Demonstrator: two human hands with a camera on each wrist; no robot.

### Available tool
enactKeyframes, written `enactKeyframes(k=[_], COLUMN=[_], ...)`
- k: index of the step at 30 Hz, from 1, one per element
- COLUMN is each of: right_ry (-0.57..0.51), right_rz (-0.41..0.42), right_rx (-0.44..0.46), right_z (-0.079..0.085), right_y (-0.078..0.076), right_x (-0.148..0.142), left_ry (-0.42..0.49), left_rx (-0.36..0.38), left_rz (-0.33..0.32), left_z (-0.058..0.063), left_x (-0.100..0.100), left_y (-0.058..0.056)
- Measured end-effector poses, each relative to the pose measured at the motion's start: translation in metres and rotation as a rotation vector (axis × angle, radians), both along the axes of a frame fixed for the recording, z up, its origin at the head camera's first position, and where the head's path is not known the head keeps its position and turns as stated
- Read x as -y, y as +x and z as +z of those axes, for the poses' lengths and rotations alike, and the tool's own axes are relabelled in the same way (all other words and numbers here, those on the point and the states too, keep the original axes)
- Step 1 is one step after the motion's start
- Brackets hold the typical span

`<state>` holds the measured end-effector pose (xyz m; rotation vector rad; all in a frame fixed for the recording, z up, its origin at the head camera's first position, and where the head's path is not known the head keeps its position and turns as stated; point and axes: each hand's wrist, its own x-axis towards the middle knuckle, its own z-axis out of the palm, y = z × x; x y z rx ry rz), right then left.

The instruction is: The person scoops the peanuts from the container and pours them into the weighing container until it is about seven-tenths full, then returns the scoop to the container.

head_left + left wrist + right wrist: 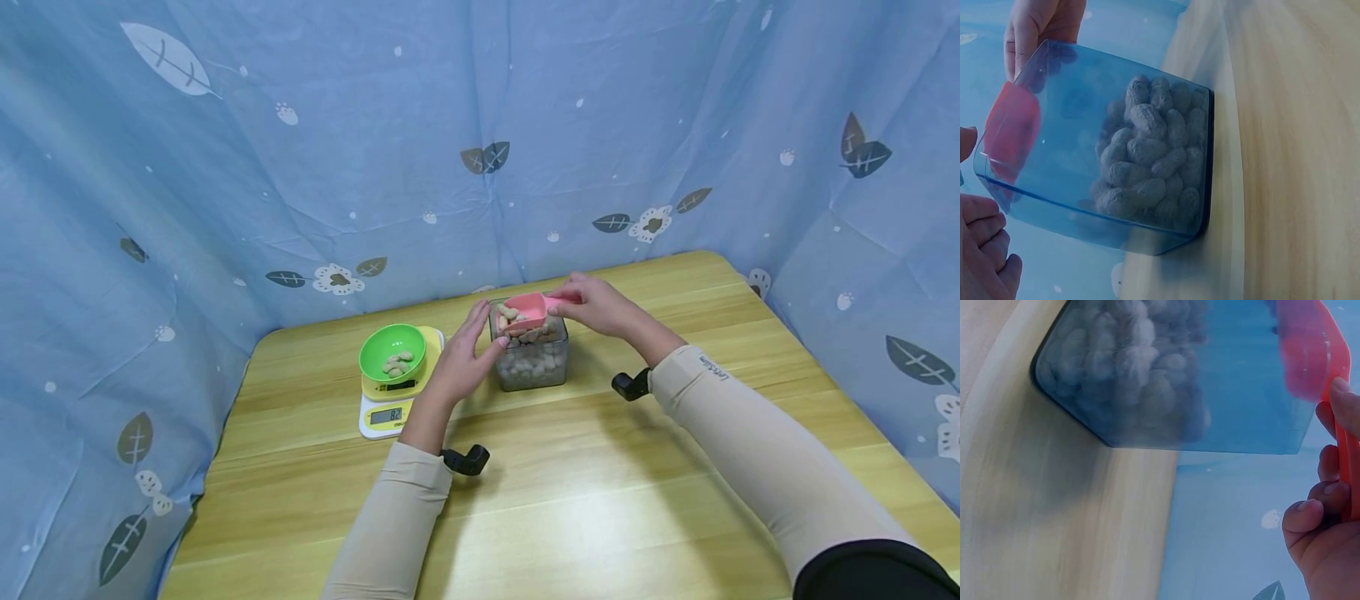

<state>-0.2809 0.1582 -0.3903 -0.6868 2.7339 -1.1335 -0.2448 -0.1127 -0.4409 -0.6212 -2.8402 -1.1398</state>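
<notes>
My right hand (600, 307) pinches the handle of a pink scoop (528, 309), which is tilted inside the top of a clear square container (532, 367). Several peanuts in shell (510, 313) lie at the scoop's mouth. More peanuts (1147, 150) fill the lower part of the container, seen through its wall. In the right wrist view, fingers (1335, 462) curl round the scoop handle (1349, 469). My left hand (461, 358) is at the container's left upper edge, thumb and fingers apart; whether it touches the wall I cannot tell.
Left of the container, a green bowl (375, 354) with several peanuts stands on a yellow and white kitchen scale (372, 392). The scale's display (386, 416) appears to read 82. A blue patterned curtain (420, 167) hangs behind the wooden table (570, 492).
</notes>
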Motion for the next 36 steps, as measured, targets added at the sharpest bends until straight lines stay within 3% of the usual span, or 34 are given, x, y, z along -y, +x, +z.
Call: enactKeyframes(k=[9, 18, 28, 36], right_ry=[-0.031, -0.044, -0.08, -0.094], right_rz=[-0.009, -0.028, 0.012, 0.048], right_rx=[0.009, -0.002, -0.007, -0.01], right_z=[0.011, 0.027, 0.034, 0.031], right_y=[-0.002, -0.003, -0.003, 0.0], right_x=[0.004, 0.022, 0.074, 0.121], left_ry=[0.011, 0.018, -0.006, -0.044], left_rx=[0.003, -0.017, -0.032, -0.013], left_rz=[0.039, 0.107, 0.233, 0.318], left_z=[0.008, 0.015, 0.019, 0.01], left_x=[0.016, 0.053, 0.106, 0.143], left_y=[0.004, 0.009, 0.022, 0.031])
